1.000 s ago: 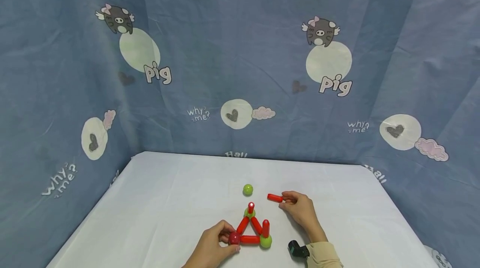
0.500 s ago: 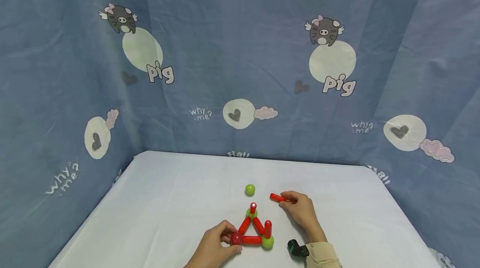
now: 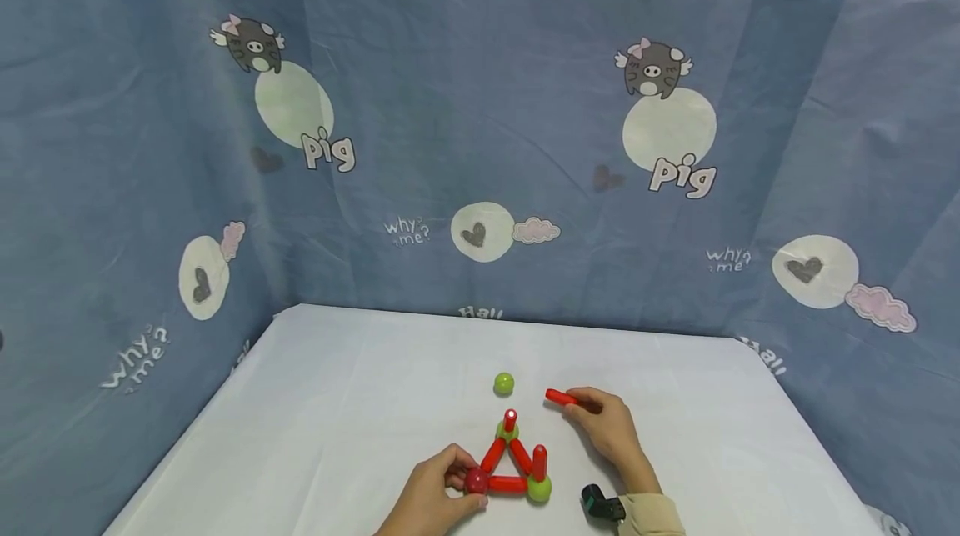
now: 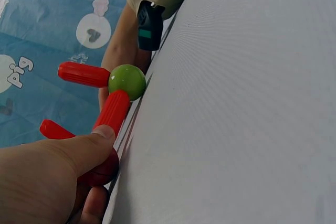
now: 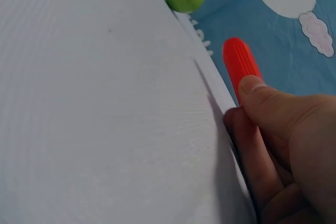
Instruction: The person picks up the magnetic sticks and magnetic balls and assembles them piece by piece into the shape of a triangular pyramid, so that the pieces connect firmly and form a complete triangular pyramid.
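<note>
On the white table lies a triangle of red rods [image 3: 508,484] joined by balls at its corners. The left hand [image 3: 433,489] grips the red ball [image 3: 476,482] at the near left corner, its thumb at the ball's near side. Green balls sit at the near right corner [image 3: 539,488] and the far corner, and a red rod [image 3: 540,463] stands upright on each. To the right of the triangle, the right hand [image 3: 606,426] pinches a loose red rod [image 5: 241,66] between thumb and fingers. Part of that rod is hidden in the hand.
A loose green ball [image 3: 504,384] lies beyond the triangle's far corner. A dark wrist camera [image 3: 602,505] is on the right forearm, by a beige sleeve [image 3: 651,516]. A blue printed curtain [image 3: 480,136] hangs behind the white table [image 3: 360,403].
The red rod has slid further into the right hand's grasp, so less of it sticks out. The left hand keeps its hold on the red ball. The whole view has shifted slightly.
</note>
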`<state>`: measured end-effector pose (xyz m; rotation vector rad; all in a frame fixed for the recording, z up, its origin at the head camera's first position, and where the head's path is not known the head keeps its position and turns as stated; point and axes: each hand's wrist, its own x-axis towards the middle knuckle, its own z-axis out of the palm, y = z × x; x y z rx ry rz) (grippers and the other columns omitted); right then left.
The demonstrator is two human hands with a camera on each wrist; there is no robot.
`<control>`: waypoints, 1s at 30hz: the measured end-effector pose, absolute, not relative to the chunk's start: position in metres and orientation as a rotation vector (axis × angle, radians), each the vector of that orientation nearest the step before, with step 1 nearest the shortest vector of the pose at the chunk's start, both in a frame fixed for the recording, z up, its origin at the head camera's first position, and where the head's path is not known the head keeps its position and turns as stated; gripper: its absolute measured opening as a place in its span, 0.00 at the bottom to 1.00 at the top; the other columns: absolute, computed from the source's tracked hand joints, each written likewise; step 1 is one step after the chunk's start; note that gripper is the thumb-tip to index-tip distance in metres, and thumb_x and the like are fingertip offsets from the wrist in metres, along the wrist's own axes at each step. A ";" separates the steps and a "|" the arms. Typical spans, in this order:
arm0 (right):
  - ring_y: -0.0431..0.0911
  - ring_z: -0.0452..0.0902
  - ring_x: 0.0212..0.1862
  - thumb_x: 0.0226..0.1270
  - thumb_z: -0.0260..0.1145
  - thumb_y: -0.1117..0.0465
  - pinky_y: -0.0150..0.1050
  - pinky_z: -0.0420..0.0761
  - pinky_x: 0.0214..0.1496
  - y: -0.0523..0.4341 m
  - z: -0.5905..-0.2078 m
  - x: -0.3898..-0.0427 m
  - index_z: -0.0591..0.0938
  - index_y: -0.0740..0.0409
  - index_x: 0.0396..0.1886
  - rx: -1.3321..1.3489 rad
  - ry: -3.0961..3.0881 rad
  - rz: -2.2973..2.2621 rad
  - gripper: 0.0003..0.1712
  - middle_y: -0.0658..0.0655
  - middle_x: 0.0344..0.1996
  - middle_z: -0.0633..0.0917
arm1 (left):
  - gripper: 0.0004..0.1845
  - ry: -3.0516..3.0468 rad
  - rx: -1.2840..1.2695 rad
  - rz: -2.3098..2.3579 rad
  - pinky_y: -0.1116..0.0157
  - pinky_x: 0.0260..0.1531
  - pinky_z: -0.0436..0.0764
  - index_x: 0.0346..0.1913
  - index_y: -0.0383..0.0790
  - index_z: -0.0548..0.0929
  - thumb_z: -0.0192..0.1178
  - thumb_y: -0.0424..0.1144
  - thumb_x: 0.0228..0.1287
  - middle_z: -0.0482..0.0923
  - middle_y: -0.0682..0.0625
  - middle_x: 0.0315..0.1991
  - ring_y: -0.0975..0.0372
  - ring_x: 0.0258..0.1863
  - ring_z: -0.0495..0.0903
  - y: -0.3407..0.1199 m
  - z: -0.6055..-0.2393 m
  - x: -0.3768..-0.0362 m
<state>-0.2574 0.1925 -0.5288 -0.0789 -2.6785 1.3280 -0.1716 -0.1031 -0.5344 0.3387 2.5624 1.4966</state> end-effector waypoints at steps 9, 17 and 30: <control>0.49 0.81 0.55 0.66 0.73 0.60 0.44 0.79 0.60 0.196 -0.524 -0.254 0.89 0.52 0.52 -0.060 -2.619 1.517 0.15 0.56 0.49 0.90 | 0.20 2.565 0.331 1.503 0.74 0.36 0.80 0.44 0.47 0.81 0.80 0.41 0.51 0.82 0.57 0.36 0.68 0.34 0.79 -0.101 -0.530 -0.171; 0.42 0.82 0.47 0.66 0.73 0.59 0.30 0.80 0.48 0.192 -0.513 -0.252 0.88 0.55 0.53 -0.062 -2.548 1.659 0.16 0.55 0.47 0.90 | 0.20 2.572 0.340 1.495 0.73 0.37 0.80 0.45 0.46 0.80 0.79 0.41 0.52 0.82 0.57 0.37 0.68 0.34 0.78 -0.099 -0.531 -0.171; 0.46 0.82 0.54 0.68 0.72 0.54 0.38 0.82 0.56 0.186 -0.475 -0.239 0.87 0.53 0.57 -0.024 -2.508 1.732 0.19 0.53 0.53 0.89 | 0.21 2.589 0.321 1.470 0.73 0.37 0.80 0.46 0.47 0.81 0.79 0.43 0.52 0.82 0.58 0.37 0.67 0.35 0.78 -0.100 -0.531 -0.170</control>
